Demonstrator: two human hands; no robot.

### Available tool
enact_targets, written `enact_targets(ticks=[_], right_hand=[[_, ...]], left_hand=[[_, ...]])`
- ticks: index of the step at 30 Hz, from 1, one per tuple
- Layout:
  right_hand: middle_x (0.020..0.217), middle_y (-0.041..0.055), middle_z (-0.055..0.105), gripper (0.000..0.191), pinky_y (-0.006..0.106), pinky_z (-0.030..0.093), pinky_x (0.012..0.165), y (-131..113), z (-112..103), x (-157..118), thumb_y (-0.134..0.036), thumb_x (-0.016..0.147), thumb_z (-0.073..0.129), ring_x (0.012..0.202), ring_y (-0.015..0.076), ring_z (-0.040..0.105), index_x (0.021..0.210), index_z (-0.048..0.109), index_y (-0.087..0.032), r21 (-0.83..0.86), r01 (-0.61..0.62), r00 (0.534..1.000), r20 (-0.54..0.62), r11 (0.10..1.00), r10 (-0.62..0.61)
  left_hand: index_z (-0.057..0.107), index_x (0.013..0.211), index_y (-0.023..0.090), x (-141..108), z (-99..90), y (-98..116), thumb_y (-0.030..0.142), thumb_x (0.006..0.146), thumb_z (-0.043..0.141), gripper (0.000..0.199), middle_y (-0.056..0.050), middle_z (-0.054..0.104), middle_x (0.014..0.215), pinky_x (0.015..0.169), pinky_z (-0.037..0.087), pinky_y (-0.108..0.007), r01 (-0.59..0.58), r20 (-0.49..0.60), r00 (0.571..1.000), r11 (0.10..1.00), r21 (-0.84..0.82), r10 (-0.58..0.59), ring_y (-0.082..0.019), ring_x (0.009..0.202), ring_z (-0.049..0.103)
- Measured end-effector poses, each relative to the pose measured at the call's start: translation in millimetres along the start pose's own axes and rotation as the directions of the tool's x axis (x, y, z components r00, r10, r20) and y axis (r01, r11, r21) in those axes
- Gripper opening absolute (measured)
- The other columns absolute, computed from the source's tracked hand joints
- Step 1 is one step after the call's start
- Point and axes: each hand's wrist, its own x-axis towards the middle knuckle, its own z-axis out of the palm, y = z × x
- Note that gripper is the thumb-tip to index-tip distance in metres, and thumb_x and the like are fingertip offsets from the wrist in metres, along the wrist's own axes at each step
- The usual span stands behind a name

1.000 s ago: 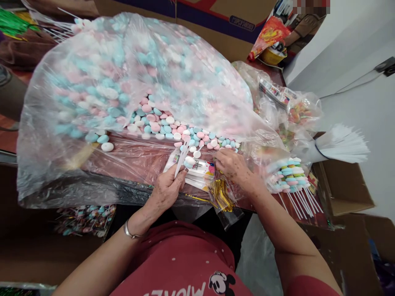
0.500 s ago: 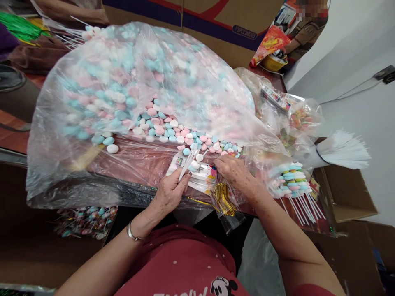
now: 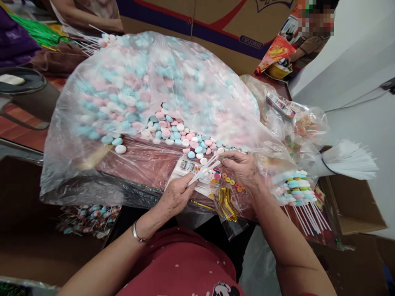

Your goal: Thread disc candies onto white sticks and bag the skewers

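Several white sticks (image 3: 207, 167) fan out from my left hand (image 3: 176, 194), whose thumb and fingers are closed around their lower ends. At the tips of these sticks, my right hand (image 3: 242, 166) has its thumb and fingers pinched together; whatever is between them is too small to make out. Below it lie a few orange and yellow ring-shaped candies (image 3: 230, 180). Under the sticks is a stack of printed clear packets (image 3: 185, 165). Gold twist ties (image 3: 227, 203) lie in a clear bag nearer me. Pink, blue and white marshmallows (image 3: 177, 127) spill toward my hands.
A huge clear plastic bag (image 3: 123, 82) of marshmallows covers the table's middle. Candy skewers (image 3: 298, 187) lie at right, beside a bundle of white sticks (image 3: 352, 160). Cardboard boxes (image 3: 354, 201) flank the table. Other people are at the far side.
My right hand has risen from the ring candies to the stick tips, uncovering the rings. My left hand has tilted the sticks toward the right. The whole view has shifted slightly.
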Motion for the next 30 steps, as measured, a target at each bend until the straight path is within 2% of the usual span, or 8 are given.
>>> enact_targets(ticks=[5, 14, 17, 19, 20, 24, 27, 30], right_hand=[[0.084, 0.0019, 0.077, 0.021, 0.031, 0.061, 0.072, 1.2, 1.4, -3.3, -0.034, 0.072, 0.078, 0.073, 0.0147, 0.071, 0.088, 0.078, -0.021, -0.098, 0.085, 0.996, 0.016, 0.992, -0.084], [0.090, -0.0004, 0.078, 0.020, 0.027, 0.058, 0.078, 9.0, 19.0, -24.3, -0.027, 0.086, 0.063, 0.079, 0.0137, 0.071, 0.098, 0.078, -0.026, -0.414, 0.359, 0.922, 0.298, 0.837, -0.248], [0.089, -0.0003, 0.077, 0.030, 0.026, 0.056, 0.072, 0.9, 6.4, -16.1, -0.032, 0.092, 0.055, 0.075, 0.0132, 0.069, 0.117, 0.071, -0.025, -0.531, 0.330, 0.941, 0.247, 0.780, -0.230], [0.089, 0.0020, 0.076, 0.035, 0.028, 0.054, 0.072, -7.0, -7.0, -5.0, -0.029, 0.095, 0.049, 0.076, 0.0151, 0.068, 0.123, 0.067, -0.022, -0.716, 0.247, 0.964, 0.116, 0.653, -0.238], [0.092, 0.0046, 0.076, 0.033, 0.030, 0.053, 0.075, -10.3, -13.3, 0.7, -0.027, 0.094, 0.047, 0.080, 0.0174, 0.067, 0.119, 0.068, -0.020, -0.824, 0.197, 0.968, 0.078, 0.531, -0.239], [0.096, 0.0135, 0.071, 0.026, 0.034, 0.047, 0.079, -15.2, -25.1, 12.8, -0.022, 0.095, 0.046, 0.088, 0.0248, 0.064, 0.099, 0.070, -0.016, -0.989, 0.143, 0.989, 0.142, 0.029, -0.035], [0.101, 0.0162, 0.067, 0.025, 0.034, 0.045, 0.079, -11.8, -22.2, 9.1, -0.021, 0.096, 0.044, 0.092, 0.0257, 0.061, 0.096, 0.069, -0.016, -0.980, 0.175, 0.984, 0.171, -0.099, 0.047], [0.102, 0.0160, 0.067, 0.022, 0.035, 0.044, 0.080, -7.2, -20.0, 4.9, -0.018, 0.093, 0.046, 0.094, 0.0264, 0.059, 0.098, 0.067, -0.016, -0.978, 0.187, 0.982, 0.190, -0.092, -0.023]], left_hand=[[0.059, 0.073, 0.020, 0.2, 0.6, -1.1, 0.027, 0.088, 0.044, 0.023, 0.005, 0.044, 0.053, 0.053, 0.034, -0.021, -0.014, 0.004, 1.000, 1.000, 0.006, 0.014, -0.012, 0.051, 0.042], [0.061, 0.081, 0.019, -1.3, 1.4, -3.2, 0.033, 0.089, 0.043, 0.024, 0.005, 0.045, 0.055, 0.055, 0.035, -0.023, -0.001, 0.006, 1.000, 1.000, -0.010, 0.001, -0.012, 0.052, 0.041], [0.058, 0.078, 0.019, -1.6, 1.8, -5.3, 0.037, 0.090, 0.042, 0.027, 0.005, 0.043, 0.053, 0.053, 0.034, -0.023, 0.025, 0.003, 1.000, 0.999, -0.030, -0.025, -0.012, 0.051, 0.041], [0.055, 0.076, 0.019, -1.9, 2.0, -6.5, 0.039, 0.090, 0.041, 0.028, 0.006, 0.042, 0.052, 0.052, 0.033, -0.023, 0.060, -0.002, 0.998, 0.997, -0.055, -0.060, -0.012, 0.050, 0.040], [0.054, 0.075, 0.019, -2.0, 2.0, -6.9, 0.040, 0.090, 0.041, 0.029, 0.006, 0.042, 0.052, 0.052, 0.032, -0.023, 0.074, -0.003, 0.997, 0.995, -0.069, -0.074, -0.012, 0.050, 0.040], [0.052, 0.072, 0.020, -1.7, 0.9, -7.3, 0.041, 0.090, 0.042, 0.030, 0.006, 0.044, 0.051, 0.052, 0.033, -0.024, 0.088, -0.007, 0.996, 0.991, -0.097, -0.089, -0.012, 0.050, 0.042], [0.051, 0.070, 0.020, -1.4, -0.2, -7.2, 0.042, 0.090, 0.042, 0.030, 0.005, 0.045, 0.051, 0.052, 0.033, -0.024, 0.088, -0.006, 0.996, 0.991, -0.105, -0.089, -0.012, 0.049, 0.042], [0.051, 0.071, 0.020, -1.3, -0.5, -7.3, 0.042, 0.089, 0.043, 0.030, 0.006, 0.046, 0.050, 0.052, 0.033, -0.024, 0.093, -0.015, 0.995, 0.989, -0.117, -0.096, -0.012, 0.049, 0.043]])
